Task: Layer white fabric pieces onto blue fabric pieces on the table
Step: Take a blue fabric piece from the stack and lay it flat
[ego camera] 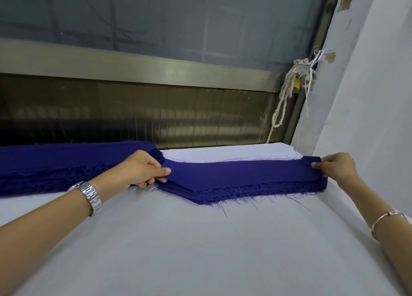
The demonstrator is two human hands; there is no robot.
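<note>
Our forearms enter from the bottom corners, cut off by the frame edges, a metal watch [90,195] on the left wrist and a thin bangle [385,220] on the right. They reach across the pale table [200,251]. Our left hand [142,168] pinches the left end of the top blue piece [240,173], thumb above, the fingers partly hidden beneath. Our right hand [336,168] pinches its right end the same way. Between the two grips the piece lies on a frayed blue stack [256,193]; we cannot count its layers. Just beyond the grips lie the white fabric pieces [223,155], their near edge hidden behind the blue. Left of the left grip a larger blue pile [55,164] runs out of view. Farther off, a knotted rope [287,95] hangs by the window frame [133,66].
</note>
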